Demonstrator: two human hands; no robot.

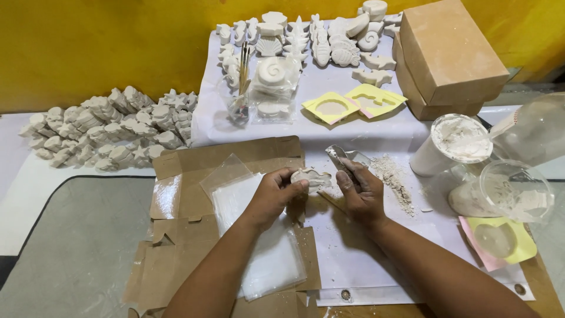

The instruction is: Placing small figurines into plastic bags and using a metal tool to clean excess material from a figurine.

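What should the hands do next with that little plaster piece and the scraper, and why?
Probably draw the metal scraper in the right hand along the edge of the plaster figure that the left hand holds. The blade sits right beside the figure, and a pile of white crumbs on the sheet next to it suggests trimming is under way.

Behind your work you had a yellow wall (88, 47), evenly lit. Below it ran a white surface (23, 200) edged by a grey mat (76, 253) with a dark border, and a brown tabletop (544, 294) showed at the corner.
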